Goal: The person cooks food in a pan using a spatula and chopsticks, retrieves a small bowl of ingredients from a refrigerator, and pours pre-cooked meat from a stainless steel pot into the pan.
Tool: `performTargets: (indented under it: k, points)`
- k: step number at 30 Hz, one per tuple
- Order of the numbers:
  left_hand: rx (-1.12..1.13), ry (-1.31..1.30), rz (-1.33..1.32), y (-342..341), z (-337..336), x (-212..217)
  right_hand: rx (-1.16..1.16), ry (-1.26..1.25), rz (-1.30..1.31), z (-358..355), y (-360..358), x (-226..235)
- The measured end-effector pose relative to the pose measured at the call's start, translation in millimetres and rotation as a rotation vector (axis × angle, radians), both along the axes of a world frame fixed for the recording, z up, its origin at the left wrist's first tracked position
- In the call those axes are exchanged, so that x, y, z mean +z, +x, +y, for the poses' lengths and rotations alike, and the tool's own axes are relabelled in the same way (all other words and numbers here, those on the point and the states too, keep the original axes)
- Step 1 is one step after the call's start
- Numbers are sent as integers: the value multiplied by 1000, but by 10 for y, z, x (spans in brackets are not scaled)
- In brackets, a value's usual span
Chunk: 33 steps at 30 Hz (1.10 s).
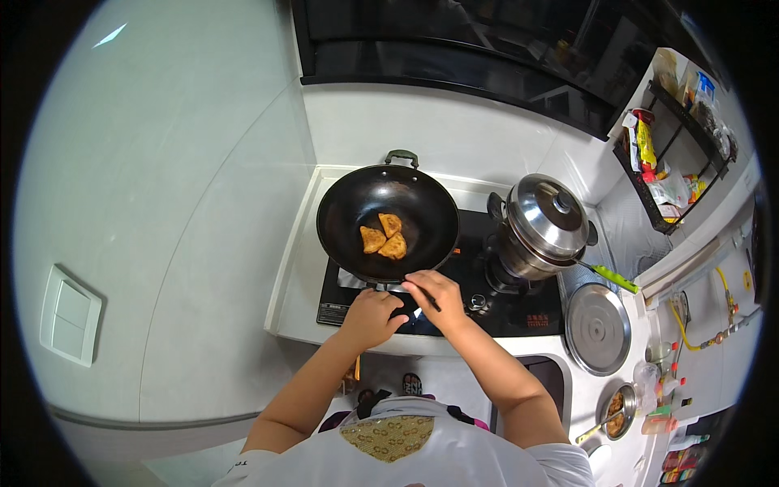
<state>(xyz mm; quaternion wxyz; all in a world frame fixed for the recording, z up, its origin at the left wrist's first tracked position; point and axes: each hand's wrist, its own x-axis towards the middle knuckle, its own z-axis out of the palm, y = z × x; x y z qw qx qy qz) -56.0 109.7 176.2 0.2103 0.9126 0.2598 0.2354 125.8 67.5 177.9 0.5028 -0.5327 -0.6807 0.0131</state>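
A black wok (345,231) rests on the left side of the black gas stove (507,316). Three golden-brown fried triangular pieces (372,239) lie close together in its bottom. At the wok's near rim, my right hand (436,299) is closed round a thin dark stick (426,298), whose kind I cannot make out. My left hand (373,316) is beside it, lower and to the left, over the stove's front. Its fingers are curled down, and what they grip, if anything, is hidden. The wok's green far handle (402,156) points to the back wall.
A lidded steel pot (540,256) stands on the right burner, with a green-handled utensil (613,277) sticking out. Right of the stove lie a round metal lid (598,329) and a small pan of food (618,410). Bottles (661,424) line the right counter; a rack of packets (649,154) hangs above.
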Motion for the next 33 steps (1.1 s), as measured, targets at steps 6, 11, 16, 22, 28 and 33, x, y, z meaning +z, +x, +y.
performTargets:
  k: [6,11,16,22,28,33]
  points:
    - [41,-50,-22,-202,-22,166,10,-177,-102,145,-170,-102]
    - [72,-45,-137,-290,-85,172,28,-274,-182,230,-209,-227]
    - [118,-29,-187,-379,-138,189,5,-336,-232,160,-233,-139]
    - [93,-29,-211,-423,-203,223,-140,-373,-243,-46,-258,15]
    - [-169,-88,-379,-138,-562,332,-336,-288,-33,-766,-213,-175]
    - [-413,-355,-330,278,-1158,93,-495,-330,115,-1737,-465,-380]
